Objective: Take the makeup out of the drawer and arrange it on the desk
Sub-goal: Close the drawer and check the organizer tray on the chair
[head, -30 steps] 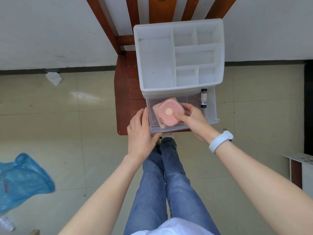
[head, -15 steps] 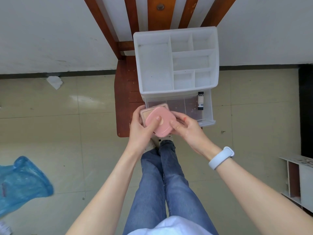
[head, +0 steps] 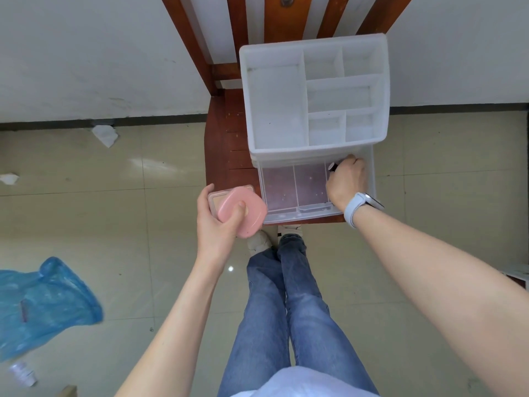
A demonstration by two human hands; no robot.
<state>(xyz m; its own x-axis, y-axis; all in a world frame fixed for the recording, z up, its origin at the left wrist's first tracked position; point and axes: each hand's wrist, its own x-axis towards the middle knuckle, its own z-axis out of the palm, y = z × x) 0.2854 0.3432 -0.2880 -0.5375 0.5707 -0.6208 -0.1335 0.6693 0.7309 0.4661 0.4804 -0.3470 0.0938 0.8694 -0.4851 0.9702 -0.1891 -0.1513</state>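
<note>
My left hand (head: 217, 224) grips two stacked pink compacts (head: 239, 210) beside the clear drawer (head: 294, 190), while my right hand (head: 347, 181) curls around a dark tube (head: 333, 166) inside.

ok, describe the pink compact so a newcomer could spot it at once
Start at the white organizer on the wooden chair, with its clear drawer pulled open. Just left of the drawer's front corner, the left hand grips two stacked cases. The pink compact is the rounded, glossy pink one on top, thumb pressed on its lid; the case beneath is squarer and beige.
</note>
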